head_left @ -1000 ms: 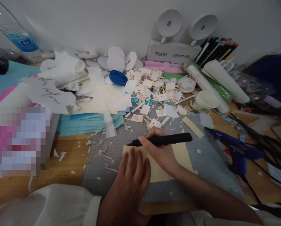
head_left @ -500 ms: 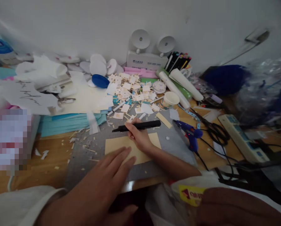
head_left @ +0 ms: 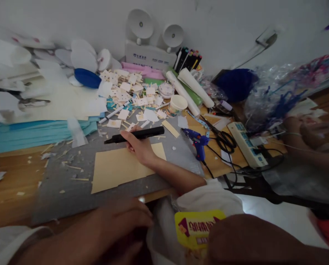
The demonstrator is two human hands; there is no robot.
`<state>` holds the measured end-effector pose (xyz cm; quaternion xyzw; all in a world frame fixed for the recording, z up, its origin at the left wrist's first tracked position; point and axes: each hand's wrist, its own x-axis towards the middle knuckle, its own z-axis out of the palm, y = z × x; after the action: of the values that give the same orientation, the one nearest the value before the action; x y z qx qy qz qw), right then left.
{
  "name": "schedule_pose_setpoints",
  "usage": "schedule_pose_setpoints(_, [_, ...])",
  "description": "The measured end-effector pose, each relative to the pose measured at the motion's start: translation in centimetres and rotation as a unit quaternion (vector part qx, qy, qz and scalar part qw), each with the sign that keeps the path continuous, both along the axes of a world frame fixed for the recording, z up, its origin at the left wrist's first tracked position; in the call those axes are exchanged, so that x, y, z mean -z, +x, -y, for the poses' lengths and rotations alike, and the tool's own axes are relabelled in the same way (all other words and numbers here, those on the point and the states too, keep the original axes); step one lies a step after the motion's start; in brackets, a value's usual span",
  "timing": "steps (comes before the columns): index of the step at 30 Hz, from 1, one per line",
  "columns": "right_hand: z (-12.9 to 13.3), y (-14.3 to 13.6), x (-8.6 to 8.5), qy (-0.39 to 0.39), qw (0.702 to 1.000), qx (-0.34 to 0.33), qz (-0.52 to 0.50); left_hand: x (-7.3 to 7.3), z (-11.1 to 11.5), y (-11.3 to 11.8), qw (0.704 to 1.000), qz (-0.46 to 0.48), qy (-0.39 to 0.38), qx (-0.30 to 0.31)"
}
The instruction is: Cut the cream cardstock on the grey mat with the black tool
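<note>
My right hand is closed around a thick black marker, which lies nearly level with its tip to the left. Beneath that hand is a blank tan sheet of card on a grey mat. My left hand, smeared by motion, is off the card at the table's front edge. Its thumb stands apart from the fingers, and nothing shows in it. Behind the marker lies a heap of small pale wooden pieces with sticks. A tan strip rests near the marker's back end.
A blue glue gun, black scissors and a power strip lie to the right. Beyond them is another person's arm. A paper cup stands behind; blue sheets are stacked left. A yellow-labelled package is below.
My left hand has come off the card and moved down toward me. The view has turned right, bringing another person's arm into sight. My right hand keeps hold of the marker.
</note>
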<state>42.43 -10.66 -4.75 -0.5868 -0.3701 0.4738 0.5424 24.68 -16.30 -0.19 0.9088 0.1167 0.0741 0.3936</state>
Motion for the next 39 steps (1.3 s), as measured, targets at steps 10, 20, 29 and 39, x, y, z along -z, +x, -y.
schedule_pose_setpoints(10, [-0.3,-0.5,0.5,0.004,1.0,0.001,-0.026,4.6,-2.2,0.3,0.976,-0.048,0.199,-0.074])
schedule_pose_setpoints(20, [-0.5,-0.6,2.3,0.023,0.996,-0.018,-0.089,5.5,-1.7,-0.1,0.974,-0.126,0.182,-0.053])
schedule_pose_setpoints(29, [-0.7,-0.6,2.6,0.012,0.994,-0.015,-0.104,6.2,-2.0,-0.2,0.971,-0.139,0.191,-0.026])
schedule_pose_setpoints(39, [-0.5,-0.6,2.6,0.012,0.995,-0.015,-0.095,5.5,-2.3,0.0,0.97,-0.143,0.197,-0.021])
